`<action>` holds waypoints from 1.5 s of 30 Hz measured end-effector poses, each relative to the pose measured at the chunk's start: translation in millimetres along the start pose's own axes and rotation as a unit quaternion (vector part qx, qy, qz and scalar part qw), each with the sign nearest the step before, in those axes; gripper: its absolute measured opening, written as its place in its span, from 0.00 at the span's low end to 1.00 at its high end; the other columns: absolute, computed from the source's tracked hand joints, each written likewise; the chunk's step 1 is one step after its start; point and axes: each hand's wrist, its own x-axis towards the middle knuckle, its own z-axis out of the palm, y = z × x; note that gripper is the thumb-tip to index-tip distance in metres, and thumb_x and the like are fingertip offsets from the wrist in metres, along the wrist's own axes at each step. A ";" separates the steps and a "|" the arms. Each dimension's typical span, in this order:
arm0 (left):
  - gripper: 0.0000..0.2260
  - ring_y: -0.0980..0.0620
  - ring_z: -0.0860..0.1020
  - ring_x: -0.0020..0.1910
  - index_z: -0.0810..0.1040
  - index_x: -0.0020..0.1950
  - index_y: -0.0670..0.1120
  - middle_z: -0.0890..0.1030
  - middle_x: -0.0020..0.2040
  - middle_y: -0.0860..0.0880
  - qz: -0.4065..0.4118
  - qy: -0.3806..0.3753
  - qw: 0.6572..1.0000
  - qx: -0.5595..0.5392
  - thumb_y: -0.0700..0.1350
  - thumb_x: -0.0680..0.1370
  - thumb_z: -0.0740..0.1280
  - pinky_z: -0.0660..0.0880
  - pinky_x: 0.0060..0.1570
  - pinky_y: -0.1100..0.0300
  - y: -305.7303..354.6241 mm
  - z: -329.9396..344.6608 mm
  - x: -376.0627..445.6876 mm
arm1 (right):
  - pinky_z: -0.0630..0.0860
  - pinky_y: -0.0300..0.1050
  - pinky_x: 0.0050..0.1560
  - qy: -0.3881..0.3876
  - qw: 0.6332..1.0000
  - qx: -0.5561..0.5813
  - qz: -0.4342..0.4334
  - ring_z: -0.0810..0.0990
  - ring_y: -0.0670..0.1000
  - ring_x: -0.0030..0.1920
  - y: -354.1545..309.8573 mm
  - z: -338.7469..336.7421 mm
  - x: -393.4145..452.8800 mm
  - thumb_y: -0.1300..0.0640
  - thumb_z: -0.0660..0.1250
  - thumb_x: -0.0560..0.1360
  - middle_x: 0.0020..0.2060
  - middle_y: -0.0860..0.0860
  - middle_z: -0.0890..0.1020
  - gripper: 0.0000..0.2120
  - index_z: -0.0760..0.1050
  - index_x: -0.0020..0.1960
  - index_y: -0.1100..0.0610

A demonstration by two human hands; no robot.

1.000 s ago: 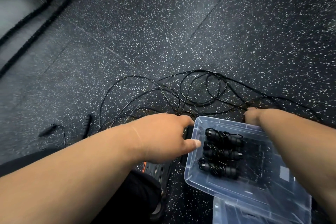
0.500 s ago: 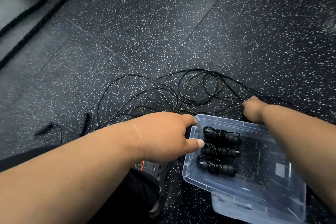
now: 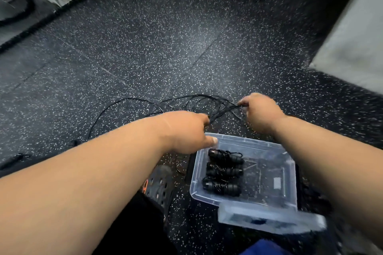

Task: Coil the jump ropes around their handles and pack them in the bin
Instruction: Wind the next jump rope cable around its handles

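From the head camera, both bare arms reach forward over a dark speckled floor. The left hand has its fingers curled around thin black rope, with the thumb lying out toward the bin's far left corner. The right hand is closed in a fist and pinches a bunch of the same rope strands at its fingertips, so a short stretch runs taut between the two hands. Beyond the hands the loose rope lies in tangled loops on the floor, sweeping out to the left. Just below the hands sits a clear plastic bin, and inside it, against its left wall, three coiled ropes lie side by side, each wound around its black handles. A clear lid lies against the bin's near edge, partly under it. To the left of the bin a dark perforated shoe with an orange mark shows beside black clothing. Pale mats border the floor at the upper right and upper left, and the right side of the picture is blurred.
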 end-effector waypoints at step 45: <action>0.21 0.61 0.78 0.57 0.82 0.65 0.55 0.83 0.66 0.57 0.227 0.024 0.788 -0.571 0.58 0.76 0.60 0.69 0.56 0.56 103.9 -22.7 -31.2 | 0.71 0.42 0.25 0.170 0.883 0.436 0.046 0.75 0.52 0.24 -90.9 -192.8 -158.7 0.56 0.63 0.79 0.26 0.57 0.80 0.14 0.77 0.37 0.58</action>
